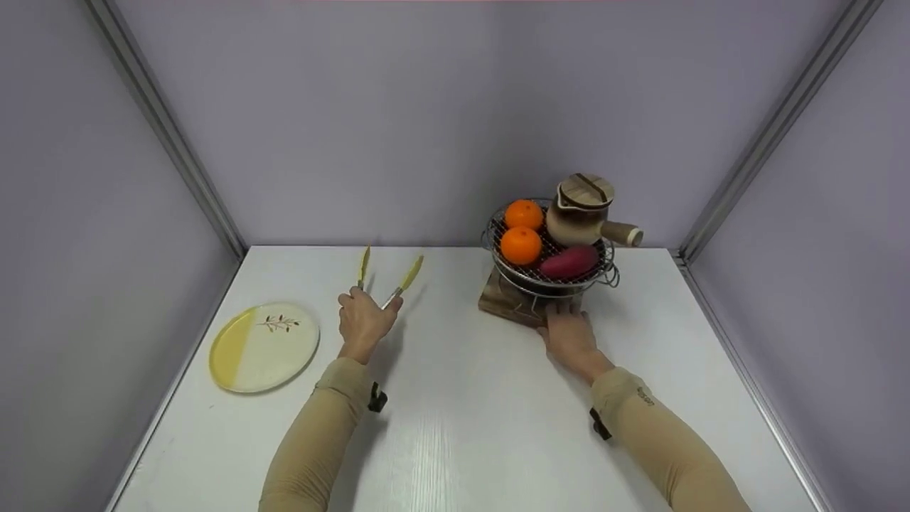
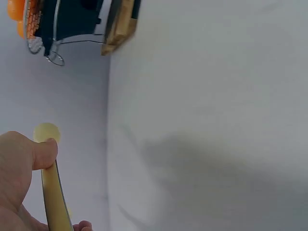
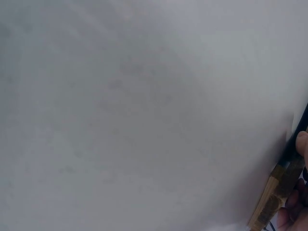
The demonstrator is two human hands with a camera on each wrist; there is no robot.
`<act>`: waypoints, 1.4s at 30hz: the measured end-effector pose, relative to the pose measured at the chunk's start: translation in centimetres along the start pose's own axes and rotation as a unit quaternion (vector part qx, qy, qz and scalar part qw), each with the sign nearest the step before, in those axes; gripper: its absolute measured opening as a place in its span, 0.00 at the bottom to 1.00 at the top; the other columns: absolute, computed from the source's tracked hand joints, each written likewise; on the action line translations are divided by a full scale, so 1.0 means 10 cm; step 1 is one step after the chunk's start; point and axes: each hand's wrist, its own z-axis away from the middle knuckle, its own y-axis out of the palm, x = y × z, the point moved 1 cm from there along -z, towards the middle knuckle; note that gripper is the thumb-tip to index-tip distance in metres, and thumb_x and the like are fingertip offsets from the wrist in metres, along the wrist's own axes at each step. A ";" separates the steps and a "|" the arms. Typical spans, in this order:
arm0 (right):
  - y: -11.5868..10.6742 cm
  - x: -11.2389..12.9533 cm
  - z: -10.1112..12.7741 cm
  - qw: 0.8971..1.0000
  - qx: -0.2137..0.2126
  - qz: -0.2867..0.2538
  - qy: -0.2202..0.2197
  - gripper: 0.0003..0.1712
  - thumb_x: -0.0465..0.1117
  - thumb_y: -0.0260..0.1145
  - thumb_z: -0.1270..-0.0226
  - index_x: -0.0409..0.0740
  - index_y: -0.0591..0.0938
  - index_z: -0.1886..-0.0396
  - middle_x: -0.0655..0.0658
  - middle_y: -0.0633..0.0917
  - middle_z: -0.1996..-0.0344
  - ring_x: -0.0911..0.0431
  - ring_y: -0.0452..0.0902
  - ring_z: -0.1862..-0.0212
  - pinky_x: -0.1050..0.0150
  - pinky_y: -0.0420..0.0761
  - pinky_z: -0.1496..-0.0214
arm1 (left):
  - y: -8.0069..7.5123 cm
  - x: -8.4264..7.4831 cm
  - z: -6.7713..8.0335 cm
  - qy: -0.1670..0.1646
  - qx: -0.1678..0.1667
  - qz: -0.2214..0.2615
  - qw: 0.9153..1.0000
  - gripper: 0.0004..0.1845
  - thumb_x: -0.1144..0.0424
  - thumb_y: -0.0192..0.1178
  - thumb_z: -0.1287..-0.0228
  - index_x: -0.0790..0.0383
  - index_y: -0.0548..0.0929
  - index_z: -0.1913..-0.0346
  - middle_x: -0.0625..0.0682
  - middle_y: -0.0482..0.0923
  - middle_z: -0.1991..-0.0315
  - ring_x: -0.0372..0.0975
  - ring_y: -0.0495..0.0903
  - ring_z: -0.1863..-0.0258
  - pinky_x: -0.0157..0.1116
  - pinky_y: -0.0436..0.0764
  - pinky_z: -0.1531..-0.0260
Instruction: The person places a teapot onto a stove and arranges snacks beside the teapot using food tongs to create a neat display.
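Left hand: the left hand (image 1: 364, 318) is closed around the handle end of the tongs (image 1: 387, 279), which are held above the white table (image 1: 455, 412); in the left wrist view a thumb (image 2: 44, 153) is seen pressed on one yellow arm (image 2: 53, 192) of the tongs.
Tongs: the two yellow-tipped arms are spread apart and pointed away from the person, towards the back wall (image 1: 455, 121).
Right hand: the right hand (image 1: 569, 333) is laid against the near edge of the wooden base (image 1: 506, 302) under the wire grill basket (image 1: 547, 274); fingertips (image 3: 302, 142) are seen touching that edge in the right wrist view, but whether the base is gripped cannot be told.
Grill basket: two oranges (image 1: 521, 245) are set in it at the left, a reddish sweet potato (image 1: 569, 262) at the front right, and a brown lidded pot with a side handle (image 1: 583, 212) at the back right.
Plate: a round cream and yellow plate with a leaf sprig (image 1: 264, 346) is placed on the table to the left of the left hand, well apart from the basket.
Sleeves: both forearms are covered by tan sleeves (image 1: 320, 427).
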 end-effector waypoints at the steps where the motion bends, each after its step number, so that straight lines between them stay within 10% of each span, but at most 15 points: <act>1: 0.00 0.00 0.00 1.000 0.002 -0.001 0.001 0.31 0.46 0.74 0.21 0.28 0.77 0.33 0.20 0.79 0.32 0.24 0.81 0.37 0.31 0.83 0.42 | 0.03 0.03 0.00 -0.007 0.003 -0.001 1.000 0.50 0.39 0.73 0.29 0.78 0.69 0.25 0.75 0.72 0.34 0.67 0.83 0.39 0.62 0.86 0.42; 10: 0.05 0.00 -0.01 1.000 0.000 -0.004 0.002 0.32 0.46 0.75 0.21 0.28 0.76 0.32 0.20 0.78 0.31 0.24 0.80 0.36 0.31 0.83 0.43 | 0.19 0.25 -0.03 -0.059 0.000 -0.064 0.996 0.50 0.40 0.74 0.32 0.81 0.70 0.28 0.75 0.71 0.35 0.67 0.78 0.35 0.63 0.85 0.40; 27: 0.03 -0.03 0.07 1.000 -0.012 -0.005 0.014 0.33 0.45 0.76 0.23 0.28 0.77 0.31 0.22 0.80 0.32 0.26 0.80 0.37 0.30 0.82 0.42 | 0.33 0.32 0.03 -0.054 0.020 -0.181 0.982 0.50 0.34 0.64 0.25 0.85 0.73 0.31 0.76 0.76 0.41 0.66 0.81 0.40 0.58 0.88 0.48; 35: -0.04 -0.03 0.12 0.999 -0.028 -0.024 0.008 0.26 0.43 0.73 0.21 0.29 0.79 0.36 0.24 0.81 0.33 0.26 0.80 0.36 0.30 0.83 0.43 | 0.14 0.34 0.03 0.012 0.041 -0.166 0.985 0.47 0.38 0.65 0.24 0.84 0.71 0.29 0.75 0.75 0.40 0.67 0.79 0.38 0.61 0.85 0.44; 42: -0.22 -0.08 0.28 0.998 -0.037 -0.048 -0.004 0.13 0.42 0.71 0.18 0.33 0.84 0.53 0.30 0.87 0.56 0.32 0.84 0.52 0.34 0.85 0.51 | -0.23 0.49 0.10 0.106 -0.020 -0.120 0.987 0.36 0.45 0.63 0.19 0.74 0.77 0.27 0.71 0.79 0.36 0.65 0.81 0.38 0.63 0.85 0.45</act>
